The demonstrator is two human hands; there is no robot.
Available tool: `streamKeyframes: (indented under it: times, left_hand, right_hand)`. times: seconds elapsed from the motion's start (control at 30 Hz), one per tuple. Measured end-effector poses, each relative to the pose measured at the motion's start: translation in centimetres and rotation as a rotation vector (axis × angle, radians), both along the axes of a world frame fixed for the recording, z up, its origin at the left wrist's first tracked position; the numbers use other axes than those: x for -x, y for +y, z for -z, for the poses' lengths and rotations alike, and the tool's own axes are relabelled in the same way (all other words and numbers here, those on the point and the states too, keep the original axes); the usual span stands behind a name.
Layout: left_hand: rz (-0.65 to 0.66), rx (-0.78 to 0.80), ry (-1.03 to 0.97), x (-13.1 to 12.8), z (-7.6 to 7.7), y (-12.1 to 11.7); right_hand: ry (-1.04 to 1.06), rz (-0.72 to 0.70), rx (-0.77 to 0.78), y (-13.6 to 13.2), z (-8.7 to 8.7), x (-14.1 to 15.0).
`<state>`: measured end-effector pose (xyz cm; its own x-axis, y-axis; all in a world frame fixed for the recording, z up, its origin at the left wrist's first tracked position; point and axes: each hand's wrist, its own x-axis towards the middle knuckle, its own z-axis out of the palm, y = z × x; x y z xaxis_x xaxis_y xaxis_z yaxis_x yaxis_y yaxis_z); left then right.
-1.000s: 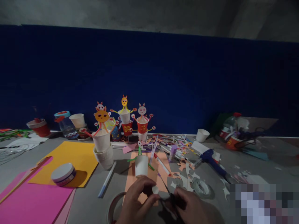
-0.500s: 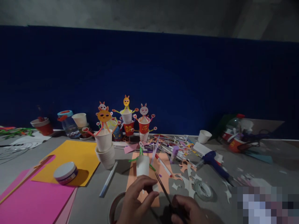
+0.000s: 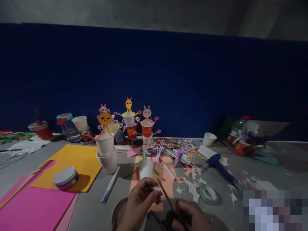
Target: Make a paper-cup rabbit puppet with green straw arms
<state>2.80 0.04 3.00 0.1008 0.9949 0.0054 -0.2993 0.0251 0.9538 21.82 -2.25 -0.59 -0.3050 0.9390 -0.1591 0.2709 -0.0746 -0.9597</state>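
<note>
Between the thumb and fingers of my left hand (image 3: 143,199) is a small white paper piece (image 3: 157,189). My right hand (image 3: 189,213) is closed around a pair of dark scissors (image 3: 166,194), whose blades point up and away, close beside the paper piece. Just beyond my left hand stands a white paper cup (image 3: 146,169) with green pipe-cleaner arms and a small white head. It rests on a sheet of peach paper (image 3: 134,175). A round container (image 3: 115,213) is partly hidden by my left forearm.
Paper-cup figures with animal faces (image 3: 105,118) stand at the back, one on stacked cups (image 3: 107,163). To the left lie yellow paper (image 3: 81,154), pink paper (image 3: 48,208) and a lidded jar (image 3: 65,178). On the right are paper scraps, clear tape (image 3: 207,193) and a blue glue gun (image 3: 221,168).
The white paper piece now shows more clearly in my left fingers, which have curled in more. The scissors have moved slightly left, and the whole view has shifted a little.
</note>
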Motion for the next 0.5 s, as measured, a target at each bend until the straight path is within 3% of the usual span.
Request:
streamKeyframes:
  times: [0.3, 0.4, 0.5]
  left_hand:
    - [-0.007, -0.050, 0.031, -0.11, 0.41, -0.14]
    - [0.015, -0.043, 0.042, 0.00, 0.46, -0.16]
    - [0.026, -0.042, 0.036, 0.07, 0.45, -0.23]
  right_hand:
    - [0.018, -0.045, 0.038, 0.03, 0.80, -0.13]
    - [0.023, -0.044, 0.082, -0.02, 0.42, 0.06]
    - [-0.014, -0.039, 0.032, -0.07, -0.19, 0.25]
